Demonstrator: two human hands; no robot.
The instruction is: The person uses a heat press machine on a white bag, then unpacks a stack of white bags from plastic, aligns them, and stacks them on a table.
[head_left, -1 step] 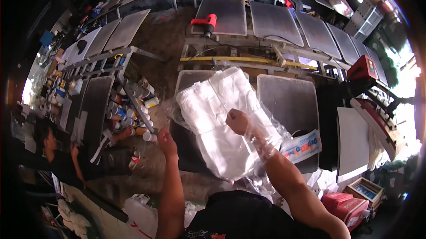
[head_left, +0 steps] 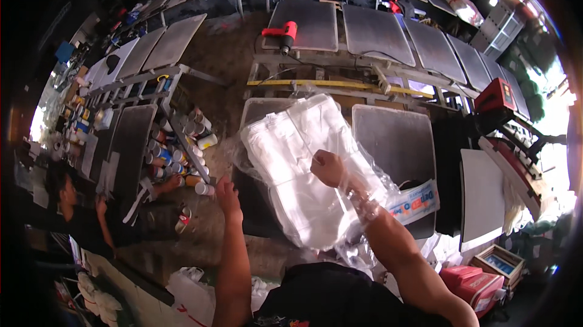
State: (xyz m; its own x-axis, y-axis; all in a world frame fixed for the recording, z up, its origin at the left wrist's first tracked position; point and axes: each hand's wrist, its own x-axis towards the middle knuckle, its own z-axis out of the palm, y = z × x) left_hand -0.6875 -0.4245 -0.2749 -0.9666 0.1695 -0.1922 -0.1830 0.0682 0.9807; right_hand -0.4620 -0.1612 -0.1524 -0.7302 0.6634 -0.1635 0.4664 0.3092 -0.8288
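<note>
A clear plastic bag (head_left: 373, 175) wraps a large bundle of white, flat pieces (head_left: 288, 157), arranged in neat blocks; their exact kind is unclear. My right hand (head_left: 327, 168) is closed over the middle of the bundle, and whatever its fingers hold is hidden. Loose, crinkled plastic lies around my right wrist. To the left of the bundle, apart from it, my left hand (head_left: 228, 196) is raised with its fingers parted and nothing in it. Under the bundle is a grey flat board (head_left: 255, 108), mostly covered.
Another grey board (head_left: 395, 139) sits to the right, partly under a printed white-blue packet (head_left: 416, 200). A red heat gun (head_left: 283, 34) rests on a board beyond the yellow bar (head_left: 316, 82). Several paint jars (head_left: 176, 156) crowd the left, near another person (head_left: 79, 211).
The fingers of my left hand have loosened from a closed shape and spread apart. My right hand and the bundle stay almost where they were.
</note>
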